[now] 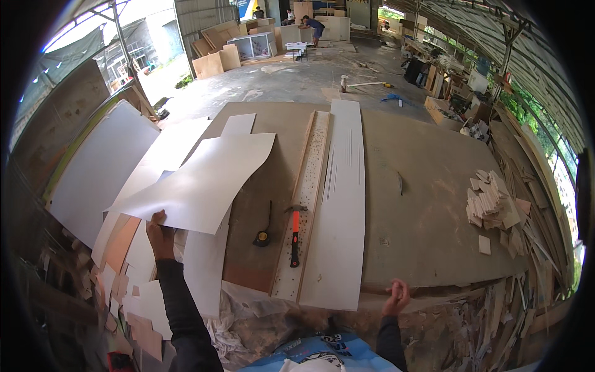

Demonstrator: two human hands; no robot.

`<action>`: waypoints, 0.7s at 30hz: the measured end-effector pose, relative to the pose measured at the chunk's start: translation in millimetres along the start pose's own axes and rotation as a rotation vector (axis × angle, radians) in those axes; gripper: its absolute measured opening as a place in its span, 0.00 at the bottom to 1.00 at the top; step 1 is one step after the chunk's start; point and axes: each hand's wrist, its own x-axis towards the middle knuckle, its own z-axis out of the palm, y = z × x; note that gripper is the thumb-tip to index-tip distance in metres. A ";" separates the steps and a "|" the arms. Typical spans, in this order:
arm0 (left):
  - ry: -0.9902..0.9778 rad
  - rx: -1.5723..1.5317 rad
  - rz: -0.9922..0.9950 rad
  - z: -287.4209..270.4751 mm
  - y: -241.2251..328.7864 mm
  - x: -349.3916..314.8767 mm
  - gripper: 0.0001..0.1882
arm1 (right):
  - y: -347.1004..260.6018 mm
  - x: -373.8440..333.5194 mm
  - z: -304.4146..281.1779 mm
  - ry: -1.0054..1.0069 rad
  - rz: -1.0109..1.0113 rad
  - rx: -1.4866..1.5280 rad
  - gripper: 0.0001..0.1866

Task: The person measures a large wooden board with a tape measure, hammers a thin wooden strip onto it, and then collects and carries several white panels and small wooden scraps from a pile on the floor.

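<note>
My left hand grips the near edge of a thin, glossy white sheet, thumb on top. The sheet is raised and bowed above other white sheets at the left of the worktable. My right hand is off the table's front edge, fingers loosely curled and apart, with nothing visible in it. Between the hands, a claw hammer with a red and black handle rests on a long, speckled strip with raised wooden edges. A long white panel lies alongside. A tape measure sits left of the hammer.
Small wooden offcuts are heaped on the table's right side. Long boards line the right edge, and sheet scraps lie low at the left. A large white panel leans at far left. A person bends over work at the back.
</note>
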 end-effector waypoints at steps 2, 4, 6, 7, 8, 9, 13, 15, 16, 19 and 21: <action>0.044 -0.029 0.051 69.3 36.8 -26.8 0.14 | -14.0 15.5 53.9 -0.225 0.100 0.265 0.19; 0.025 -0.108 0.148 97.1 52.9 -47.3 0.16 | -17.2 25.0 104.7 -0.564 0.347 0.548 0.23; -0.048 -0.126 0.197 105.9 69.2 -77.7 0.17 | -9.1 28.2 154.7 -0.919 0.676 0.882 0.28; -0.082 -0.130 0.227 111.2 81.4 -94.3 0.18 | -11.9 26.9 178.4 -1.032 0.827 0.969 0.30; -0.042 -0.155 0.284 115.2 92.1 -113.5 0.18 | -20.6 24.9 199.3 -1.124 0.899 0.991 0.32; -0.084 -0.194 0.277 124.9 103.6 -137.8 0.17 | -27.8 23.0 218.8 -1.173 0.969 1.050 0.34; -0.010 -0.005 0.495 139.1 122.5 -233.7 0.18 | -85.1 13.1 271.0 -1.311 1.118 1.269 0.43; -0.053 0.023 0.530 105.5 129.8 -280.0 0.19 | -118.5 14.3 287.6 -1.302 1.195 1.458 0.48; -0.070 0.007 0.511 97.7 131.5 -305.0 0.19 | -128.6 21.5 294.1 -1.272 1.215 1.548 0.51; -0.127 0.113 0.424 61.4 157.6 -399.7 0.19 | -164.8 42.1 282.0 -0.940 1.319 1.897 0.48; -0.029 0.126 0.400 62.3 150.9 -445.2 0.22 | -106.9 72.4 300.8 -0.745 0.854 1.816 0.44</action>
